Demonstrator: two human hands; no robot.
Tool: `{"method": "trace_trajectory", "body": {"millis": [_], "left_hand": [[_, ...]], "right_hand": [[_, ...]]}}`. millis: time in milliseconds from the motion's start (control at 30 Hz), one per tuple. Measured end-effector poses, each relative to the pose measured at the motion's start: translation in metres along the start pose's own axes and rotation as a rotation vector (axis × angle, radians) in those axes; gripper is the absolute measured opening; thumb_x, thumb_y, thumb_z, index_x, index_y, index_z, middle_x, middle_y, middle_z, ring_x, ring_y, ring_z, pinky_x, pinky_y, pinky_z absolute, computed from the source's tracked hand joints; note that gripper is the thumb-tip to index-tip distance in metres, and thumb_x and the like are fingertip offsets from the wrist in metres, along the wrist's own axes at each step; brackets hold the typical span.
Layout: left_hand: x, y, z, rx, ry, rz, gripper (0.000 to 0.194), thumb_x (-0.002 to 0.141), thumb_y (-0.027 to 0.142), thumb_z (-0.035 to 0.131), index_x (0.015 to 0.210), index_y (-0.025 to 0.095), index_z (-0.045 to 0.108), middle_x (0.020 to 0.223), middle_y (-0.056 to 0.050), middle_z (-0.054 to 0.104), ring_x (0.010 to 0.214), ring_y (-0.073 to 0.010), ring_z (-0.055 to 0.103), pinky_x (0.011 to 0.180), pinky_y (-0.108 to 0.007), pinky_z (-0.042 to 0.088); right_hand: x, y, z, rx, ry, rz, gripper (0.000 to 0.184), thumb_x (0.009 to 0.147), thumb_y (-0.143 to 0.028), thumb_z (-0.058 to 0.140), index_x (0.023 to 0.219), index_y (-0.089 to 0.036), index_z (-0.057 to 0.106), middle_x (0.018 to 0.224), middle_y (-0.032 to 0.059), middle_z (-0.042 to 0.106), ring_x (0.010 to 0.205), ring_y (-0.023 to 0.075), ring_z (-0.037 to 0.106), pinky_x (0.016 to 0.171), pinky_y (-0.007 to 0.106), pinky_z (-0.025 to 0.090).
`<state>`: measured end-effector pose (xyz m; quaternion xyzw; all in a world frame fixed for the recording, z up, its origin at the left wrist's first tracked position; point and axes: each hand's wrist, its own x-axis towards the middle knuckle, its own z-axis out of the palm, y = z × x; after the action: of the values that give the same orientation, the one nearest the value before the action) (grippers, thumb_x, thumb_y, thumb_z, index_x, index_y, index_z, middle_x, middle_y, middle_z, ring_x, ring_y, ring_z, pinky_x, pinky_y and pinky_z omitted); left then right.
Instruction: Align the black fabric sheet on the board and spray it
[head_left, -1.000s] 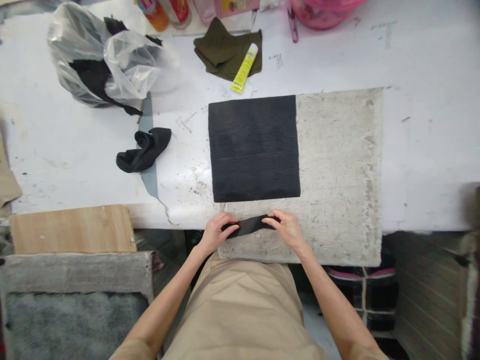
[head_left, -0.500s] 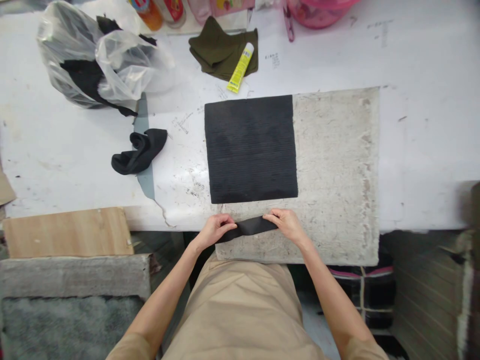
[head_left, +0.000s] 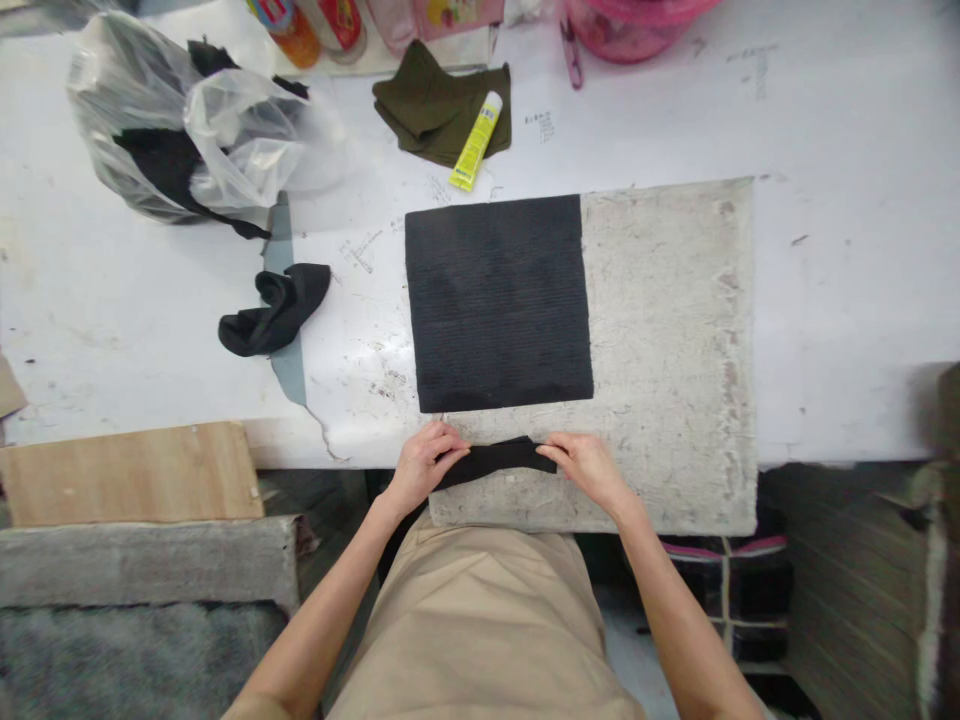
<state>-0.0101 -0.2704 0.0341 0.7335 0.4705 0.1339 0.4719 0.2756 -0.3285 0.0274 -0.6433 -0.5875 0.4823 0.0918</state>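
A narrow black fabric strip (head_left: 496, 459) is stretched between my two hands at the near edge of a grey felt board (head_left: 667, 330). My left hand (head_left: 422, 464) pinches its left end and my right hand (head_left: 587, 463) pinches its right end. Just beyond the strip, a black ribbed square of fabric (head_left: 498, 303) lies flat on the left part of the board. The strip sits a little below that square's near edge.
On the white table (head_left: 847, 200) lie a crumpled black cloth (head_left: 274, 310), a plastic bag with dark fabric (head_left: 180, 130), folded olive cloth (head_left: 435, 105) with a yellow glue tube (head_left: 475, 141), and pink containers at the back. A wooden board (head_left: 131, 472) sits lower left.
The strip has shifted slightly and my hands have drawn a little closer together on it; the view has moved a bit. Nothing else on the table has moved.
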Motion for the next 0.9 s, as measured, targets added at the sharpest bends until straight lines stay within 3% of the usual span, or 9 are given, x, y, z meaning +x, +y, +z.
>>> {"method": "trace_trajectory", "body": {"millis": [67, 167, 233, 300, 433, 533, 700, 800, 900], "left_hand": [[0.000, -0.001, 0.000, -0.013, 0.000, -0.003, 0.017, 0.090, 0.032, 0.061, 0.081, 0.019, 0.068, 0.080, -0.005, 0.063, 0.078, -0.0175, 0.059, 0.072, -0.029, 0.046], [0.001, 0.001, -0.002, -0.051, -0.031, -0.017, 0.018, 0.089, 0.031, 0.062, 0.078, 0.018, 0.067, 0.076, -0.003, 0.064, 0.073, -0.0156, 0.059, 0.069, -0.027, 0.045], [0.003, 0.005, -0.004, -0.072, -0.092, -0.007, 0.017, 0.090, 0.031, 0.061, 0.081, 0.018, 0.068, 0.077, -0.003, 0.065, 0.073, -0.0146, 0.060, 0.069, -0.025, 0.045], [0.005, 0.013, -0.005, -0.087, -0.163, 0.015, 0.015, 0.091, 0.030, 0.060, 0.085, 0.019, 0.069, 0.079, -0.002, 0.066, 0.073, -0.0134, 0.061, 0.069, -0.024, 0.044], [0.007, 0.022, -0.008, -0.117, -0.237, 0.000, 0.018, 0.091, 0.033, 0.059, 0.088, 0.020, 0.071, 0.078, -0.001, 0.066, 0.070, -0.0118, 0.058, 0.066, -0.022, 0.042], [0.006, 0.017, -0.013, -0.113, -0.245, -0.131, 0.023, 0.085, 0.042, 0.066, 0.086, 0.020, 0.071, 0.067, 0.002, 0.061, 0.058, -0.0110, 0.051, 0.056, -0.022, 0.037], [0.007, -0.002, -0.030, -0.080, -0.277, -0.246, 0.031, 0.082, 0.048, 0.067, 0.071, 0.018, 0.068, 0.066, 0.001, 0.061, 0.060, -0.0124, 0.051, 0.056, -0.022, 0.037], [0.011, -0.010, -0.039, -0.098, -0.182, -0.302, 0.031, 0.082, 0.048, 0.066, 0.071, 0.018, 0.067, 0.067, 0.000, 0.063, 0.062, -0.0135, 0.053, 0.058, -0.023, 0.038], [0.016, -0.018, -0.044, -0.136, -0.058, -0.367, 0.031, 0.079, 0.048, 0.067, 0.072, 0.018, 0.067, 0.064, 0.001, 0.061, 0.058, -0.0127, 0.050, 0.054, -0.023, 0.037]], "right_hand": [[-0.003, -0.002, -0.003, -0.116, 0.007, -0.003, 0.034, 0.092, -0.042, 0.052, 0.067, -0.022, 0.063, 0.062, 0.0000, 0.062, 0.057, 0.0164, 0.056, 0.055, 0.028, 0.038], [-0.005, -0.013, -0.008, -0.255, 0.154, -0.025, 0.022, 0.090, -0.042, 0.057, 0.091, -0.023, 0.067, 0.086, 0.0050, 0.068, 0.078, 0.0233, 0.062, 0.065, 0.034, 0.045], [-0.002, -0.026, -0.006, -0.265, 0.234, -0.116, 0.030, 0.087, -0.041, 0.062, 0.111, -0.023, 0.063, 0.108, 0.0079, 0.066, 0.102, 0.0280, 0.058, 0.081, 0.040, 0.047], [0.004, -0.041, 0.001, -0.214, 0.202, -0.273, 0.039, 0.086, -0.036, 0.065, 0.121, -0.023, 0.058, 0.120, 0.0081, 0.062, 0.119, 0.0279, 0.050, 0.095, 0.042, 0.043], [0.015, -0.060, 0.021, -0.162, 0.028, -0.456, 0.021, 0.085, -0.028, 0.067, 0.105, -0.023, 0.064, 0.096, 0.0036, 0.068, 0.103, 0.0214, 0.057, 0.089, 0.038, 0.042], [0.015, -0.053, 0.014, -0.232, 0.005, -0.382, 0.010, 0.083, -0.030, 0.070, 0.082, -0.021, 0.065, 0.079, 0.0003, 0.066, 0.082, 0.0190, 0.058, 0.077, 0.035, 0.041], [0.010, -0.012, -0.031, -0.198, 0.086, -0.165, 0.007, 0.083, -0.024, 0.068, 0.078, -0.021, 0.065, 0.082, 0.0010, 0.067, 0.082, 0.0186, 0.060, 0.072, 0.031, 0.040], [0.013, 0.011, -0.045, -0.064, 0.155, -0.015, 0.008, 0.083, -0.028, 0.066, 0.078, -0.022, 0.065, 0.078, -0.0001, 0.066, 0.075, 0.0178, 0.060, 0.065, 0.028, 0.039], [0.021, 0.026, -0.044, 0.254, 0.245, 0.154, 0.023, 0.080, -0.039, 0.065, 0.067, -0.020, 0.059, 0.059, -0.0031, 0.058, 0.058, 0.0153, 0.055, 0.056, 0.027, 0.036]]}}
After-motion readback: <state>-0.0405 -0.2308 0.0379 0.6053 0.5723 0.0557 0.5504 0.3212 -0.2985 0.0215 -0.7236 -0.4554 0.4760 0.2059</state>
